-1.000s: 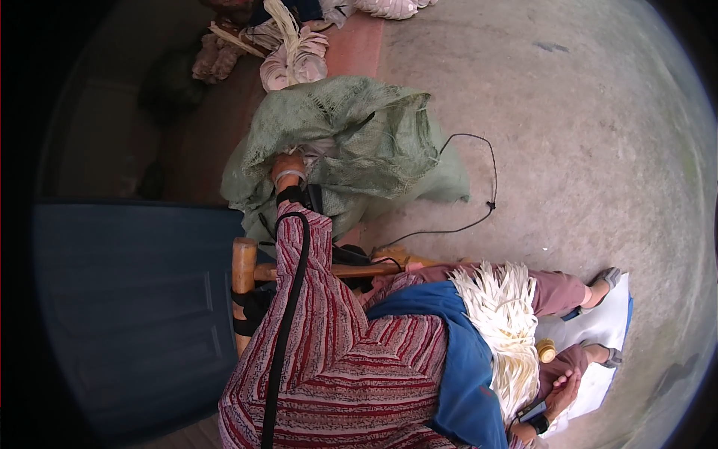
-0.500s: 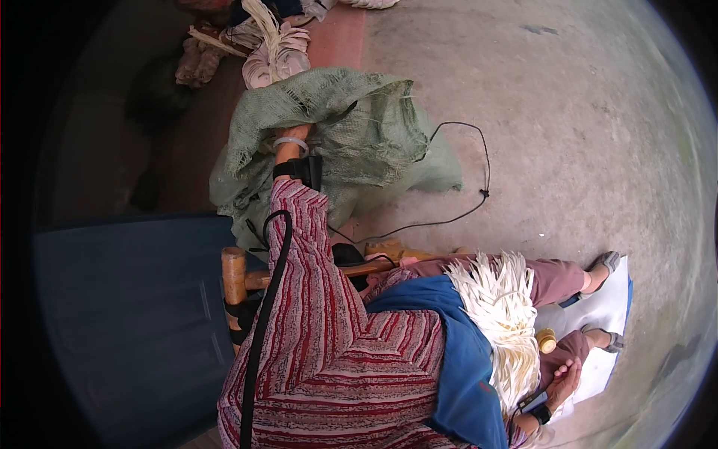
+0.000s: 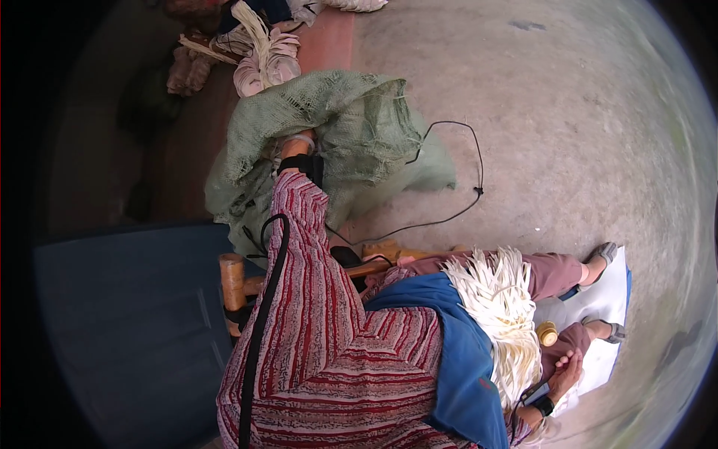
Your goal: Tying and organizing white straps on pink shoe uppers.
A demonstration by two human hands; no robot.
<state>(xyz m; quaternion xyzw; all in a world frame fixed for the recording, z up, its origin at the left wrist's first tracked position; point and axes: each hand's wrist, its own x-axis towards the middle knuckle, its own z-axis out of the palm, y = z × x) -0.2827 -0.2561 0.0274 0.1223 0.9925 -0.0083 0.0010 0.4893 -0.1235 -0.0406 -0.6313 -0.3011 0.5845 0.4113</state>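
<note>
My left arm reaches up the picture into a green woven sack. My left forearm, with a pale bangle and a black strap, shows at the opening. The left hand is hidden inside, so its fingers and anything they hold cannot be seen. A bundle of long cream-white flat strips lies across my lap over a blue cloth. My right hand rests by my knee, fingers extended close together, with nothing visible in it. Near it, beside the strips, is a small yellowish cylinder.
A thin black cord loops over the concrete floor. A wooden chair stands beneath me near a dark blue panel. Beyond the sack are pale round coils with strips. A white sheet lies under my feet.
My left wrist has gone slightly further into the sack, whose edge now covers more of the bangle. The right hand stays by the knee. The whole view has shifted a little.
</note>
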